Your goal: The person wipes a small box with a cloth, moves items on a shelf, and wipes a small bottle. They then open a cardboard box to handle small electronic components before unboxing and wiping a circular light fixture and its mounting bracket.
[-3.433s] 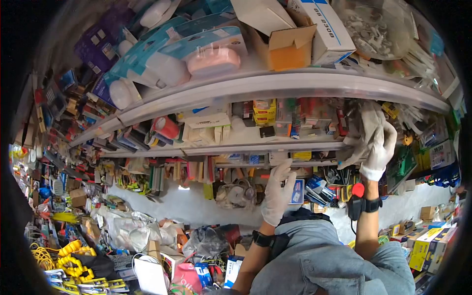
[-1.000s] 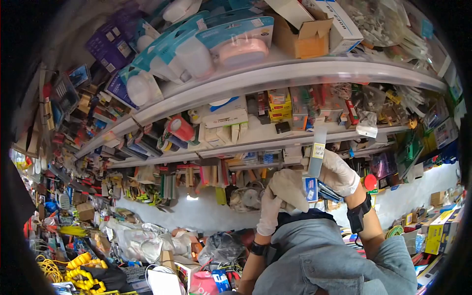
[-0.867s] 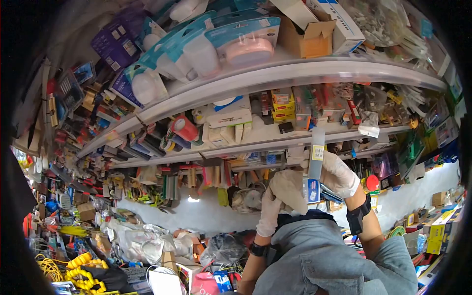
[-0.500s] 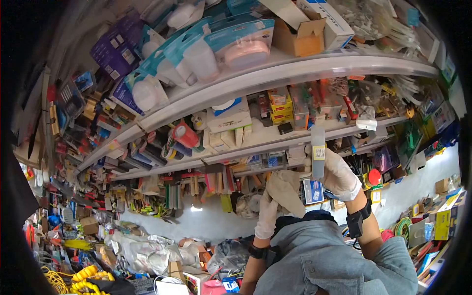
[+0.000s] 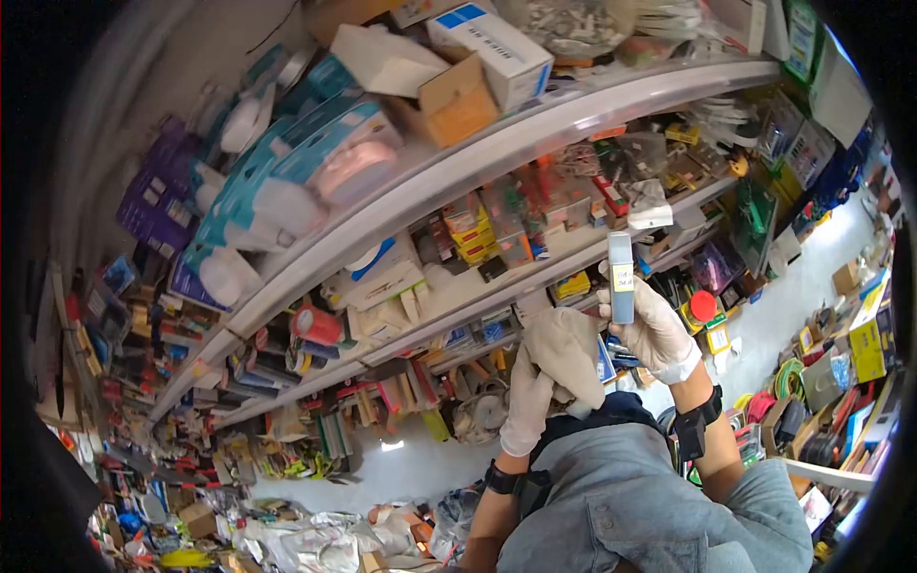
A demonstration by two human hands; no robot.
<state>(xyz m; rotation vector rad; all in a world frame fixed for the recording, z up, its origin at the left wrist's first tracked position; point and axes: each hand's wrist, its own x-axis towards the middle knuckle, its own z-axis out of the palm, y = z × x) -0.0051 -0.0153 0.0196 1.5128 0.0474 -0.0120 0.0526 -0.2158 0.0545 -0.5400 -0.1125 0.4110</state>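
Observation:
My right hand (image 5: 659, 329), in a white glove, holds up a narrow grey see-through plastic case (image 5: 622, 310) that carries a yellowish label with handwriting. The fingers wrap behind the case, which stands nearly upright. My left hand (image 5: 527, 406), also gloved, is closed on a crumpled off-white cloth (image 5: 568, 353) that bulges above the fingers. Cloth and case are side by side, with a small gap between them. What the label says is too small to read.
Before me runs a long shelf unit (image 5: 535, 124) in several tiers. An open cardboard box (image 5: 460, 100), teal blister packs (image 5: 258, 177) and yellow boxes (image 5: 471, 234) crowd it. A red-lidded jar (image 5: 702, 306) is right of my right hand. Piled goods (image 5: 315, 544) cover the floor at lower left.
The view has turned, so the shelves shift left and tilt more steeply. My left hand and the cloth have come up slightly. The case stays in my right hand.

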